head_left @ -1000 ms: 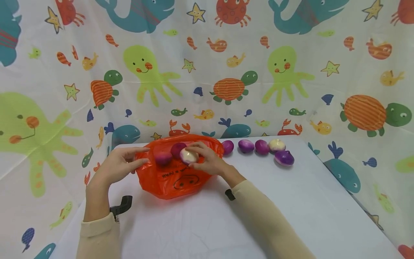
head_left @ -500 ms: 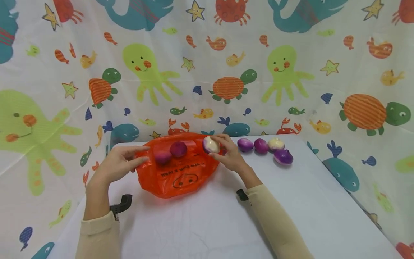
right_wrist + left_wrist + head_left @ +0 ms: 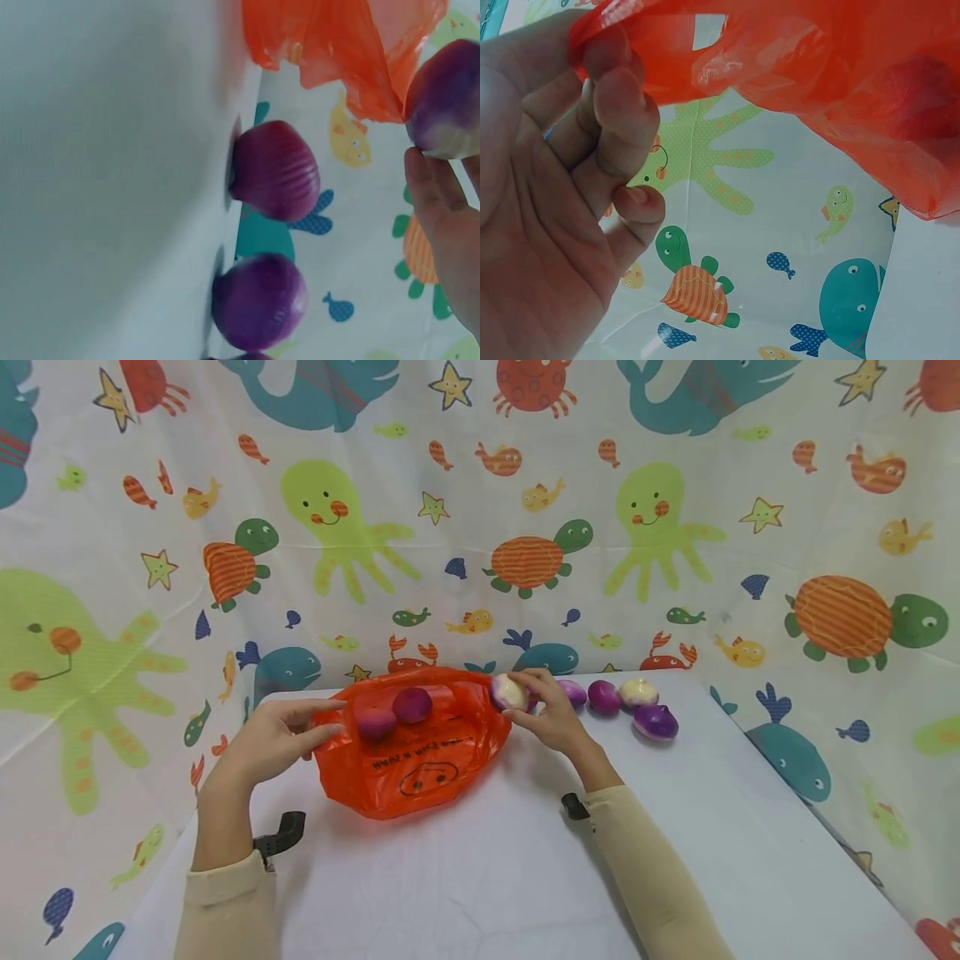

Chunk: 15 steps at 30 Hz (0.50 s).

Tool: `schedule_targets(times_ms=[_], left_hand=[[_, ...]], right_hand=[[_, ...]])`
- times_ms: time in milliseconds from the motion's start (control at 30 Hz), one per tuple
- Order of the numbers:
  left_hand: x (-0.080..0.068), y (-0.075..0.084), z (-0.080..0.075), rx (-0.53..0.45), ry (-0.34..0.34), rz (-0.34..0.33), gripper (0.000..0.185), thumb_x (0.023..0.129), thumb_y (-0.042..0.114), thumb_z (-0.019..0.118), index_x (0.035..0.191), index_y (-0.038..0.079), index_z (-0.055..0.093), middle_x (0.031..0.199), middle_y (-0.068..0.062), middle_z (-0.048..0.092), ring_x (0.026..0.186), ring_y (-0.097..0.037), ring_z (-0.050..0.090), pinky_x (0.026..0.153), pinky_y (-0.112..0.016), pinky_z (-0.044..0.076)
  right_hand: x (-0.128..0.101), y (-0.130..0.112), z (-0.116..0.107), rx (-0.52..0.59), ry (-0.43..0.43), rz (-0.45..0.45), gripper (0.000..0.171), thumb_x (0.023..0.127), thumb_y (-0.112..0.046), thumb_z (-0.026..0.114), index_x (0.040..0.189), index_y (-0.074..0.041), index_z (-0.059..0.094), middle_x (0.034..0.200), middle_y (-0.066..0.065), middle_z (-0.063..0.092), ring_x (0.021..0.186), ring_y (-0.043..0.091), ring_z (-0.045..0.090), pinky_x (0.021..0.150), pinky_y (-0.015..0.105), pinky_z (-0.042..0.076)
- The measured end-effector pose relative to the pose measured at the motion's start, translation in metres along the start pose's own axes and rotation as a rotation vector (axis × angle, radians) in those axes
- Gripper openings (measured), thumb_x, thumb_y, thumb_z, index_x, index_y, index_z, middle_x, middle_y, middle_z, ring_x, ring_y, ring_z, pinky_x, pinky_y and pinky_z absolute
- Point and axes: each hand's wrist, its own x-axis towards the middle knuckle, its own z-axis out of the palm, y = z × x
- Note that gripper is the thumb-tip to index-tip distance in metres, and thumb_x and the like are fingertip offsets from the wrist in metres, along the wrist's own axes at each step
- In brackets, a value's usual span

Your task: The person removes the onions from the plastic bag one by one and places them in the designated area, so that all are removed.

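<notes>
An orange-red plastic bag (image 3: 457, 752) with a black line drawing and lettering lies at the table's back left, its mouth held wide. My left hand (image 3: 272, 742) pinches the bag's left edge, the film running over its fingers (image 3: 626, 112) in the left wrist view. Two purple-red onions (image 3: 412, 704) show inside the bag. At the bag's right rim my right hand (image 3: 553, 717) grips a white and purple turnip (image 3: 508, 692) between fingers and thumb. The right wrist view shows this turnip beside the hanging bag film, above a ribbed red onion (image 3: 276, 171) on the table.
To the right along the table's back edge stand a purple onion (image 3: 604, 697), a pale turnip (image 3: 639, 693) and a dark purple one (image 3: 656, 723). A curtain (image 3: 450, 510) with sea animals hangs right behind the white table (image 3: 465, 877).
My right hand has carried the turnip rightward, from over the bag's opening to its right rim. My left hand has stayed at the bag's left edge.
</notes>
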Motion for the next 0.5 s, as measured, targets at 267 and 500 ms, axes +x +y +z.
schedule_targets(times_ms=[267,500], left_hand=[[0.0,-0.001,0.0,0.01,0.012,0.007,0.049,0.096,0.044,0.074,0.138,0.018,0.069,0.077,-0.008,0.064,0.076,-0.025,0.066,0.066,-0.031,0.057],[0.0,-0.002,0.0,-0.004,-0.001,0.01,0.048,0.097,0.042,0.073,0.138,0.018,0.069,0.087,-0.007,0.07,0.077,-0.027,0.066,0.067,-0.033,0.057]], right_hand=[[-0.002,0.004,-0.012,-0.079,0.003,0.038,0.06,0.085,-0.02,0.088,0.14,-0.018,0.064,0.144,0.005,0.055,0.129,0.025,0.053,0.103,0.053,0.054],[-0.004,0.005,-0.017,-0.162,-0.017,0.047,0.062,0.086,-0.022,0.088,0.141,-0.016,0.061,0.148,0.005,0.059,0.126,0.025,0.057,0.099,0.049,0.056]])
